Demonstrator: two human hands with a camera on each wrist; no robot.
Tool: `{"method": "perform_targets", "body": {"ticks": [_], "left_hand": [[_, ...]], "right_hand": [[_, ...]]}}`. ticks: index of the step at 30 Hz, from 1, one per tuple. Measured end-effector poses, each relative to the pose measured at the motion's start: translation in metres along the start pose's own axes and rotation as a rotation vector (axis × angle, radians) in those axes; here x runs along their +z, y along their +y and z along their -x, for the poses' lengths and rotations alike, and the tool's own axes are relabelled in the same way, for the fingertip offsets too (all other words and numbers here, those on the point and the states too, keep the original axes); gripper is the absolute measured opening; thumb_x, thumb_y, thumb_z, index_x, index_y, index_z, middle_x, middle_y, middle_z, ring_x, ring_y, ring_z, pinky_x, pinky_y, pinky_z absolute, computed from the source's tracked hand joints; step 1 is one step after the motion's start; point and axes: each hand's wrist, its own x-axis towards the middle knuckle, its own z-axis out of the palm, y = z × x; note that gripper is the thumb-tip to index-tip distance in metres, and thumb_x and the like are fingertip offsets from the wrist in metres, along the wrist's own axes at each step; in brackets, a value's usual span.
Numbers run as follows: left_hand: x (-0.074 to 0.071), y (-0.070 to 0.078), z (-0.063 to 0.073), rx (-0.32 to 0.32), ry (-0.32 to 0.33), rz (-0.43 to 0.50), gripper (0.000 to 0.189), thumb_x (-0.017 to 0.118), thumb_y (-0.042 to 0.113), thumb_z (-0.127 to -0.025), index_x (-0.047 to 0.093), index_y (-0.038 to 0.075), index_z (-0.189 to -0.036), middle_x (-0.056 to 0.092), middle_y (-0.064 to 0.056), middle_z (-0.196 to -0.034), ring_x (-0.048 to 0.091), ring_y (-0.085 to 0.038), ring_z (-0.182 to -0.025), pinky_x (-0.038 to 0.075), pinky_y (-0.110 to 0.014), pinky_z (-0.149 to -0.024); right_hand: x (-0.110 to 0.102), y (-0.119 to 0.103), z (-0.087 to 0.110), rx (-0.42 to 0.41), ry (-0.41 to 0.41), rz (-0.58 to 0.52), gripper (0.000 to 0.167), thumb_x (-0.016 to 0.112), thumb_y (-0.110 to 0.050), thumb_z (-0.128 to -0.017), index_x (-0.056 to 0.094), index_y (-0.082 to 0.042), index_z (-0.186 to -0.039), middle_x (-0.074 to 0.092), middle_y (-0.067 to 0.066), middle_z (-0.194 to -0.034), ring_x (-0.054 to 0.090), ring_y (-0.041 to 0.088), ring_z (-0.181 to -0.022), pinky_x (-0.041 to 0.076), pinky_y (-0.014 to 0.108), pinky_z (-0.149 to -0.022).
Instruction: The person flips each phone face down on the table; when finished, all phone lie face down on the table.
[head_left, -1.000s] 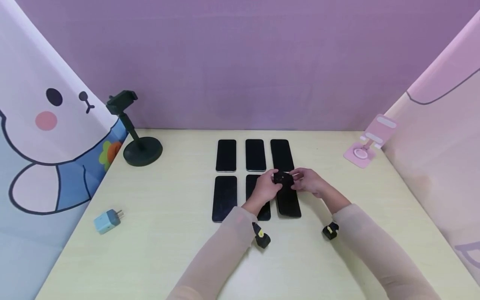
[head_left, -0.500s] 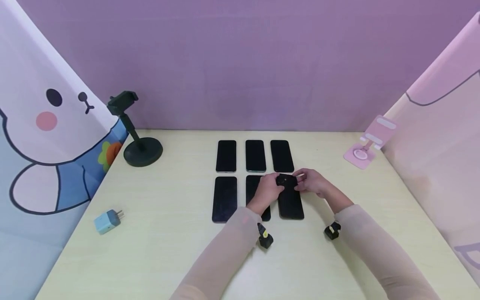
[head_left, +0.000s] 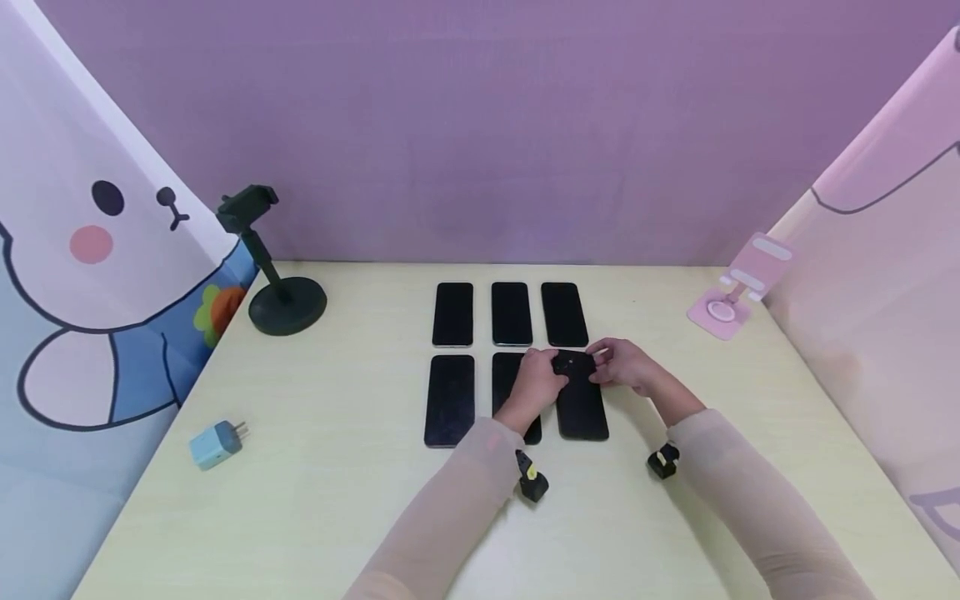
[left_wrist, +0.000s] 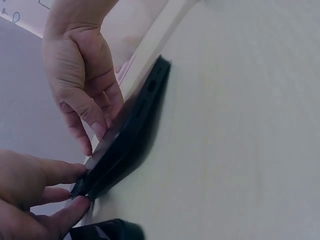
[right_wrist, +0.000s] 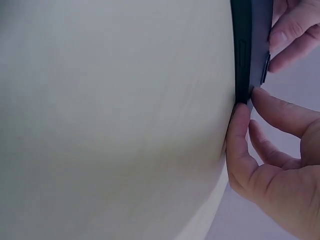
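Note:
A black phone (head_left: pixel 582 408), back side up with its camera bump at the far end, is held between both hands at the front right of a phone grid. My left hand (head_left: pixel 536 379) pinches its far left corner between thumb and fingers. At the far right corner, my right hand (head_left: pixel 626 367) pinches the edge; the right wrist view shows thumb and finger on the phone's corner (right_wrist: pixel 243 65). In the left wrist view the phone's port end (left_wrist: pixel 152 85) points toward the camera. Whether it touches the table is unclear. My left hand partly covers the front middle phone (head_left: pixel 506 371).
Dark phones lie screen up: front left (head_left: pixel 450 400), back left (head_left: pixel 453 314), back middle (head_left: pixel 512 314), back right (head_left: pixel 565 314). A black phone stand (head_left: pixel 287 307) stands far left, a pink stand (head_left: pixel 742 283) far right. A blue charger plug (head_left: pixel 217 444) lies near the left edge.
Over the second, the held phone and both hands have shifted slightly right and nearer, uncovering the back right phone's near end. Since half a second ago, hands and phone have hardly moved.

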Motion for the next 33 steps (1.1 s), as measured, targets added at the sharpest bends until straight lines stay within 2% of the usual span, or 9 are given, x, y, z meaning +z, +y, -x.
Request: {"method": "perform_targets", "body": {"ticks": [4,10,14,20,23,28,33], "left_hand": [[0.002,-0.001,-0.001,0.008,0.027,0.032,0.041,0.074,0.002,-0.081,0.066,-0.003,-0.121,0.068,-0.013,-0.102,0.062,-0.024,-0.099,0.049,-0.029,-0.087],[0.002,0.004,0.001,-0.016,-0.052,-0.074,0.038,0.071,0.004,-0.084,0.066,-0.002,-0.122,0.062,-0.016,-0.113,0.056,-0.027,-0.109,0.045,-0.030,-0.095],[-0.003,0.004,0.003,-0.013,-0.081,-0.041,0.039,0.071,0.007,-0.086,0.064,-0.003,-0.123,0.062,-0.016,-0.110,0.058,-0.026,-0.105,0.047,-0.030,-0.092],[-0.031,-0.007,0.005,0.055,-0.124,0.044,0.042,0.072,0.011,-0.088,0.062,0.002,-0.128,0.063,-0.012,-0.103,0.060,-0.021,-0.095,0.049,-0.029,-0.083],[-0.048,-0.016,0.006,0.062,-0.112,0.071,0.042,0.071,0.010,-0.089,0.061,0.003,-0.129,0.060,-0.013,-0.113,0.060,-0.021,-0.103,0.049,-0.030,-0.086],[-0.071,-0.030,0.009,0.028,-0.099,0.139,0.042,0.068,0.007,-0.091,0.058,0.001,-0.131,0.056,-0.018,-0.126,0.058,-0.027,-0.112,0.049,-0.037,-0.091],[-0.085,-0.040,0.012,-0.026,-0.086,0.128,0.044,0.067,0.009,-0.092,0.056,0.002,-0.134,0.054,-0.017,-0.132,0.055,-0.028,-0.116,0.049,-0.040,-0.090]], "right_hand": [[-0.001,0.001,0.000,-0.003,0.007,0.004,0.052,0.067,0.018,-0.079,0.044,0.014,-0.125,0.049,0.011,-0.091,0.056,0.013,-0.072,0.056,0.031,-0.066],[-0.002,0.003,0.002,0.010,0.012,0.016,0.052,0.068,0.017,-0.080,0.045,0.013,-0.125,0.047,0.011,-0.092,0.054,0.014,-0.074,0.055,0.031,-0.067],[-0.002,0.003,0.004,0.012,0.004,0.017,0.051,0.068,0.014,-0.082,0.045,0.013,-0.128,0.048,0.014,-0.096,0.056,0.016,-0.077,0.056,0.034,-0.071],[0.001,-0.014,0.014,-0.026,0.067,0.088,0.049,0.064,0.002,-0.089,0.045,0.012,-0.133,0.050,0.026,-0.113,0.061,0.025,-0.087,0.056,0.038,-0.076],[0.007,-0.024,0.015,-0.056,0.075,0.071,0.048,0.063,-0.001,-0.091,0.045,0.011,-0.134,0.048,0.028,-0.119,0.060,0.030,-0.093,0.055,0.039,-0.081],[0.021,-0.035,0.013,-0.106,0.060,0.029,0.046,0.062,0.001,-0.092,0.045,0.012,-0.133,0.048,0.028,-0.118,0.059,0.035,-0.096,0.054,0.039,-0.083],[0.040,-0.044,0.010,-0.124,0.052,0.008,0.043,0.062,0.003,-0.091,0.047,0.012,-0.131,0.051,0.025,-0.112,0.060,0.039,-0.096,0.054,0.035,-0.079]]}}
